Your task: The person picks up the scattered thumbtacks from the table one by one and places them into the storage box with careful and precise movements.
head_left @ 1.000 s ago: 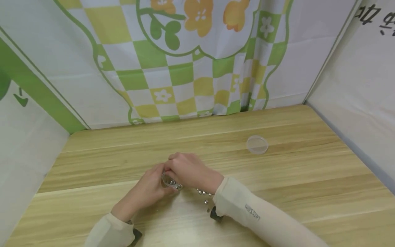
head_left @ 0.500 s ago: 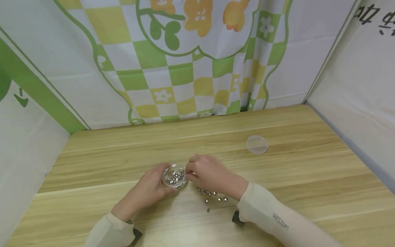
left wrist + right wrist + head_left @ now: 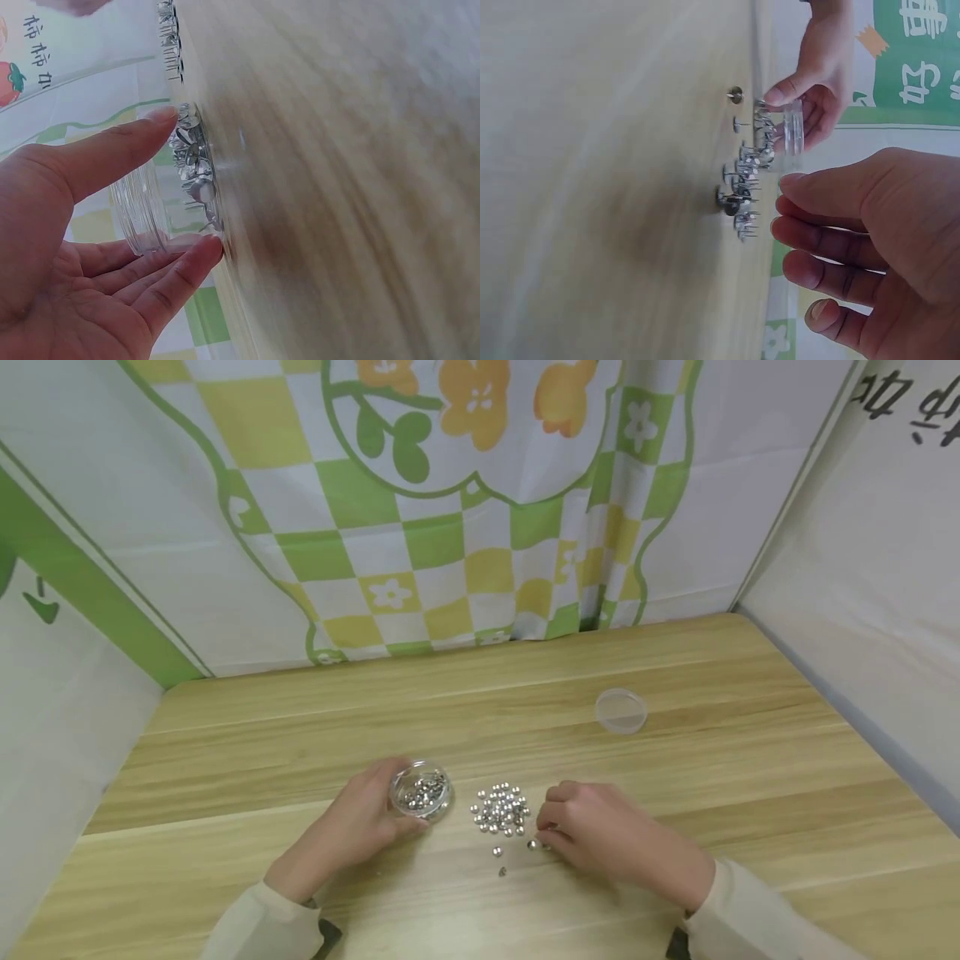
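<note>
Silver tacks (image 3: 499, 811) nr R hand (image 3: 600, 828), loosely curled, apparently empty. L hand (image 3: 367, 810) clamps jar (image 3: 137, 204), prob. to steady it.

a clear round jar (image 3: 142, 212) holding silvery thumbtacks (image 3: 426, 794) stands upright near loose tacks (image 3: 501, 810) clustered mostly points up.

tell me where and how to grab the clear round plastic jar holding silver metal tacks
Around the outer wall of the clear round plastic jar, from the left, as the left grip does. It stands upright, so its curved side likely suits a two-sided hold; the open top exposes silver metal tacks, and a pile of tacks lies to the right.
</note>
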A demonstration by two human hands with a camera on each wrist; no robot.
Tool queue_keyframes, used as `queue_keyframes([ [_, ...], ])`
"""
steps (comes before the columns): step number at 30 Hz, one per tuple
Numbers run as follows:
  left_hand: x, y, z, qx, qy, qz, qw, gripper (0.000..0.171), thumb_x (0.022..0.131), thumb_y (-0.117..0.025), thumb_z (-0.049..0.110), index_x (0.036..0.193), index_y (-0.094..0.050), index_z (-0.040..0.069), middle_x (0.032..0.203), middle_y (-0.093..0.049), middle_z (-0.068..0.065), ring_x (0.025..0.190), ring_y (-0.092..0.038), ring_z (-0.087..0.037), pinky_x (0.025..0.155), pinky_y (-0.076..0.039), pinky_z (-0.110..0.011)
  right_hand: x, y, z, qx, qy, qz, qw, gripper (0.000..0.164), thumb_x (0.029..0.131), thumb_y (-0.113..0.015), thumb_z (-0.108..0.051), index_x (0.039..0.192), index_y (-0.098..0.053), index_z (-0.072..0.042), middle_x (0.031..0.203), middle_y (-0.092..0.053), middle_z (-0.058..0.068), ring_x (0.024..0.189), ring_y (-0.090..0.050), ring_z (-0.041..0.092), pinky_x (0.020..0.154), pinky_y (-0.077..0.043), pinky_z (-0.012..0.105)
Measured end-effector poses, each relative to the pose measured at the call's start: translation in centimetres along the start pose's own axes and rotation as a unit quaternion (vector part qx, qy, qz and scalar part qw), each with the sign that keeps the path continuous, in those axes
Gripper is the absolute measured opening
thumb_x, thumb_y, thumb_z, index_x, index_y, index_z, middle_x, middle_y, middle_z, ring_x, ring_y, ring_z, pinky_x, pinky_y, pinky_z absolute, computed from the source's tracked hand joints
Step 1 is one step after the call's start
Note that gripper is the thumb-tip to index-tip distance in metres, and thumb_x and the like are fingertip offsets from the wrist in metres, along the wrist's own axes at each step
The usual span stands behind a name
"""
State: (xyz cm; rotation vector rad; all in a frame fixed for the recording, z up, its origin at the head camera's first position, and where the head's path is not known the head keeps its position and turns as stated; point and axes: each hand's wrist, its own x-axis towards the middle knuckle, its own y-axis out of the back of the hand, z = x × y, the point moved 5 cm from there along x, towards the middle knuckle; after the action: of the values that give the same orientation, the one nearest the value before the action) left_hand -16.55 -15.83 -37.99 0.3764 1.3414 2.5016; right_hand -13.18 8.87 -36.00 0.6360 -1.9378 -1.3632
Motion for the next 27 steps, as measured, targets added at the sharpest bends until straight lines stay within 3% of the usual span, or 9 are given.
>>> queue_keyframes([
  [5, 0.0, 0.1, 0.0, 0.002, -0.002, 0.002, 1.0, 0.076, 0.064, -0.087, 0.018, 0.125, -0.051, -0.011, 0.123, -0.061, -0.029, 0.112, -0.056, -0.043, 0.098, -0.047, -0.063, -1.1, -0.1, 0.0, 0.008, -0.005, -0.009, 1.0, 0.005, 0.083, -0.073, -0.018, 0.08, -0.075, -0.015, 0.073, -0.067, -0.007, 0.063, -0.056, 0.002, 0.056, -0.059, 0.026],
  [13, -0.1, 0.0, 0.0, -0.001, -0.008, 0.005, 1.0, 0.074, 0.063, -0.087, 0.018, 0.123, -0.053, -0.01, 0.12, -0.062, -0.028, 0.11, -0.058, -0.042, 0.096, -0.049, -0.062, -1.3, -1.2, 0.2, 0.009, -0.011, -0.027, 1.0, 0.004, 0.084, -0.072, -0.018, 0.083, -0.075, -0.014, 0.076, -0.069, -0.006, 0.067, -0.059, 0.004, 0.062, -0.061, 0.028],
  [27, 0.0, 0.0, -0.1, 0.001, 0.001, -0.001, 1.0, 0.076, 0.064, -0.087, 0.019, 0.125, -0.052, -0.01, 0.123, -0.061, -0.029, 0.112, -0.056, -0.042, 0.097, -0.048, -0.062, -0.9, -1.5, 0.0, -0.007, 0.0, -0.021, 1.0, 0.005, 0.083, -0.072, -0.015, 0.078, -0.073, -0.015, 0.069, -0.063, -0.008, 0.061, -0.053, 0.003, 0.055, -0.058, 0.026],
])
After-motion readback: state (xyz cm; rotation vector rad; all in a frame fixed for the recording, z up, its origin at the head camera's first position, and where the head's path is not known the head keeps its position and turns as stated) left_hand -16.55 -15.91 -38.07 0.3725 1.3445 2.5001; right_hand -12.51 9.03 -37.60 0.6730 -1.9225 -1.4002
